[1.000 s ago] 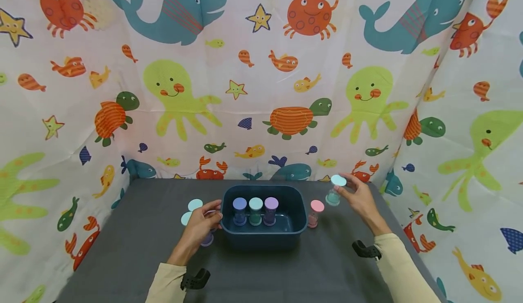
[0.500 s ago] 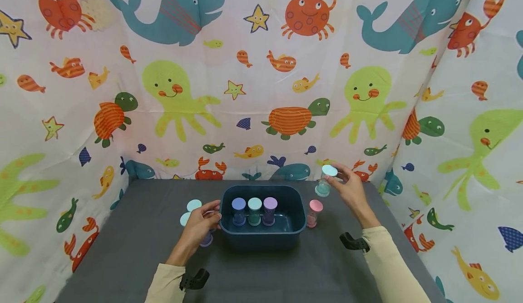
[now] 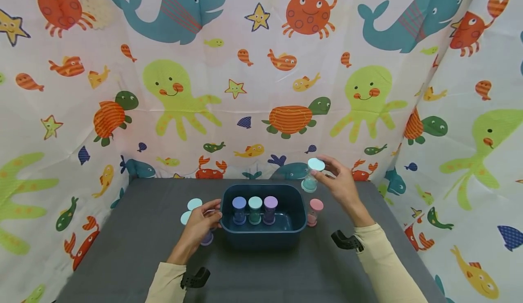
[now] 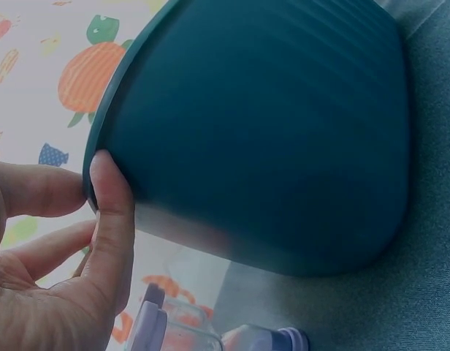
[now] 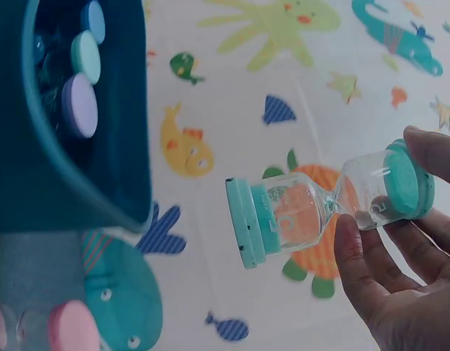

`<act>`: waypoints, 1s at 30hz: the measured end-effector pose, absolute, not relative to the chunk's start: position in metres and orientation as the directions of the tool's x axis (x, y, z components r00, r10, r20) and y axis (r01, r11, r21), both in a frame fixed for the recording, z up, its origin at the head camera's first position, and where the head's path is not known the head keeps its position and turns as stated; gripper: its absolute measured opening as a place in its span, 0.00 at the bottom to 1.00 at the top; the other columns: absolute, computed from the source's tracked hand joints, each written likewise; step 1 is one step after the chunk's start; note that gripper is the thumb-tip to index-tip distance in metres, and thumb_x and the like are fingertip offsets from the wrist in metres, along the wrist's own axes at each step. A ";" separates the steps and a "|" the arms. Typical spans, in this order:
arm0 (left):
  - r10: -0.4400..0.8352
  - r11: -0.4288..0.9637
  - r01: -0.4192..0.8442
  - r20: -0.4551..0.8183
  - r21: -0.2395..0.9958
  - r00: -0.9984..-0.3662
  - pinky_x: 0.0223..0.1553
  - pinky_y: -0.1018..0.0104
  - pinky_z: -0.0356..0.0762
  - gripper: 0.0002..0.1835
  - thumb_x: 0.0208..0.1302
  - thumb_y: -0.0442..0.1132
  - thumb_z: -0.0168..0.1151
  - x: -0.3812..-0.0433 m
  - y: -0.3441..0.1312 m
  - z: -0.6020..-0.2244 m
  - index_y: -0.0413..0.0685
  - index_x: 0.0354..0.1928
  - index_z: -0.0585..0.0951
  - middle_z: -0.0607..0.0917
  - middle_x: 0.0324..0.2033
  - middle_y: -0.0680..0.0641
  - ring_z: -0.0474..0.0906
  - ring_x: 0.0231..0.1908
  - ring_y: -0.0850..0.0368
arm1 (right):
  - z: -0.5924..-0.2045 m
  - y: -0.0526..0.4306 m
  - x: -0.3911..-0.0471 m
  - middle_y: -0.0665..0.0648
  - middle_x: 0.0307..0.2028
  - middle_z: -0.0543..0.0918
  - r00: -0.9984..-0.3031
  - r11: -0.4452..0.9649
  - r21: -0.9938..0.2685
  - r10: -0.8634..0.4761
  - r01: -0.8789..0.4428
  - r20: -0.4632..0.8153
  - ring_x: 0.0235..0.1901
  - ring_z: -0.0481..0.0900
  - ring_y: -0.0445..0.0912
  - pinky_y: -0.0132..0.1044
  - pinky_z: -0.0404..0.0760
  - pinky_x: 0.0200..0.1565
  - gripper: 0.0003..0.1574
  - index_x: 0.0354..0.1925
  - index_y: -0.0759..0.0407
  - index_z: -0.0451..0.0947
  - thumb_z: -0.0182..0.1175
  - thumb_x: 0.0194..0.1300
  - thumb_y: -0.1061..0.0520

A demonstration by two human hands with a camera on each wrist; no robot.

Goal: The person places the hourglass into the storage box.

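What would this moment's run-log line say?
left hand: grips bin; right hand: holds teal hourglass aloft; inside bin: blue hourglass, green hourglass, purple hourglass; right of bin: pink hourglass; left: more hourglasses

A curtained-off tabletop booth: white fabric [image 3: 261, 85] printed with cartoon sea creatures [image 3: 167, 78] hangs behind and along both sides of a dark grey worktop [image 3: 282, 271], hiding the room beyond, so home, lab or office cannot be told apart
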State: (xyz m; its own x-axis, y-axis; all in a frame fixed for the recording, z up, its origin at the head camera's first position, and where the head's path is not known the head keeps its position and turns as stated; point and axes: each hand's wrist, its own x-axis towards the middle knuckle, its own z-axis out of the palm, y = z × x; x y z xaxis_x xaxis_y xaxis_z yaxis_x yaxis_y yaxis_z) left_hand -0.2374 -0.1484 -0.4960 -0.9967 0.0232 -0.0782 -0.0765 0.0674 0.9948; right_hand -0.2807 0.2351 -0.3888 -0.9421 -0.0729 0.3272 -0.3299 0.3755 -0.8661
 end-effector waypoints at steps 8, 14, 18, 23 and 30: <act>0.036 0.059 -0.075 -0.077 0.995 -0.996 0.38 0.65 0.84 0.25 0.66 0.29 0.58 -0.236 -0.151 -0.500 0.38 0.65 0.72 0.75 0.57 0.35 0.78 0.43 0.51 | -0.377 0.209 -0.269 0.61 0.58 0.76 -0.916 0.329 -0.855 -0.145 -0.401 0.373 0.53 0.77 0.42 0.23 0.78 0.51 0.32 0.63 0.60 0.73 0.67 0.63 0.56; 0.043 0.047 -0.077 -0.079 0.996 -0.996 0.37 0.68 0.83 0.25 0.66 0.30 0.58 -0.236 -0.152 -0.499 0.39 0.65 0.72 0.75 0.57 0.36 0.77 0.42 0.54 | -0.371 0.193 -0.262 0.61 0.59 0.77 -0.912 0.316 -0.856 -0.189 -0.408 0.365 0.57 0.77 0.51 0.31 0.79 0.55 0.30 0.62 0.59 0.74 0.67 0.62 0.57; 0.050 0.041 -0.075 -0.077 0.996 -0.996 0.36 0.70 0.82 0.25 0.66 0.30 0.58 -0.236 -0.151 -0.498 0.39 0.65 0.72 0.75 0.57 0.36 0.78 0.41 0.56 | -0.374 0.183 -0.259 0.61 0.58 0.78 -0.905 0.301 -0.857 -0.211 -0.419 0.369 0.56 0.78 0.53 0.36 0.80 0.56 0.30 0.61 0.59 0.74 0.67 0.62 0.57; 0.042 0.042 -0.080 -0.082 0.996 -0.996 0.36 0.69 0.83 0.25 0.66 0.29 0.58 -0.235 -0.152 -0.499 0.38 0.65 0.72 0.75 0.57 0.35 0.77 0.40 0.57 | -0.381 0.170 -0.255 0.62 0.57 0.80 -0.899 0.257 -0.869 -0.238 -0.424 0.368 0.52 0.80 0.48 0.33 0.82 0.52 0.30 0.62 0.60 0.74 0.67 0.62 0.58; 0.055 0.034 -0.075 -0.077 0.997 -0.996 0.36 0.70 0.82 0.25 0.67 0.30 0.58 -0.236 -0.152 -0.498 0.39 0.65 0.71 0.75 0.57 0.35 0.78 0.43 0.51 | -0.384 0.153 -0.249 0.64 0.57 0.78 -0.901 0.180 -0.901 -0.272 -0.394 0.339 0.51 0.79 0.45 0.30 0.80 0.53 0.30 0.63 0.62 0.72 0.66 0.63 0.61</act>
State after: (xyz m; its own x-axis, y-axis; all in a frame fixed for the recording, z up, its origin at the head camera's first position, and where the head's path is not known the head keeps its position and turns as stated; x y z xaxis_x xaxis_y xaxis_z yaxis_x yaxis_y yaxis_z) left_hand -0.2356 -0.1524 -0.4983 -0.9955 0.0553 -0.0768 -0.0749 0.0343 0.9966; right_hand -0.2492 0.1533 -0.3842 -0.9006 -0.2719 0.3392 -0.3938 0.1799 -0.9014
